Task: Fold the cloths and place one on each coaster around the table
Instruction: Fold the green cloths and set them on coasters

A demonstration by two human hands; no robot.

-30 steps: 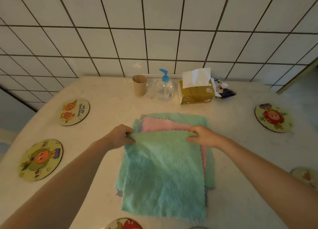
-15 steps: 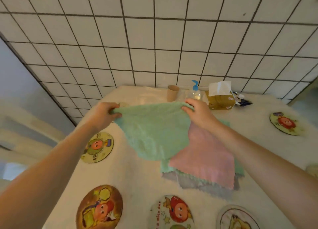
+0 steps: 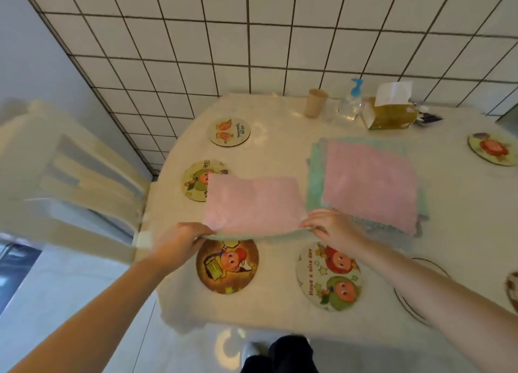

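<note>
From left to right we see a white chair (image 3: 70, 176), then our left hand (image 3: 179, 239) and right hand (image 3: 332, 227), each pinching a near corner of one cloth (image 3: 252, 204), pink on top with a green edge beneath, held above the table (image 3: 280, 311). It overlaps one coaster (image 3: 203, 180); the cloth pile (image 3: 370, 182) lies just right.

Cloth pile (image 3: 370, 182): on the desk (image 3: 280, 148), at 1 o'clock.
Held cloth (image 3: 252, 201): left of the pile, overlapping one coaster (image 3: 197, 180).
Cup (image 3: 316, 103), bottle (image 3: 350, 103), tissue box (image 3: 389, 114): behind the pile, by the wall.
Chair (image 3: 70, 176): at 9 o'clock.
</note>
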